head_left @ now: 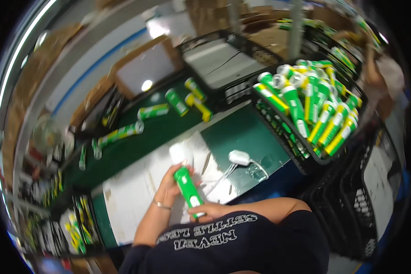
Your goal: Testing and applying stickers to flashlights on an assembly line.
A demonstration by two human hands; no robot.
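A green flashlight (187, 185) with a white switch patch is held tilted in front of my chest, over the bench. My left hand (170, 181) is wrapped around its upper part, a band on the wrist. The fingers of my right hand (210, 211) close on its lower end, near my shirt. Just beyond the upper end is a bright white patch (181, 153); I cannot tell whether it is the lamp head or light on the sheet. A white sheet (137, 192) with smudges lies on the green bench beneath my hands.
Right of the sheet lies a white plug-like block (239, 157) with a cable. A black crate (285, 125) heaped with green and yellow flashlights stands at the right. Several loose flashlights (153, 111) lie along the bench's far side. An open cardboard box (146, 68) stands behind; someone's arm (372, 68) shows at far right.
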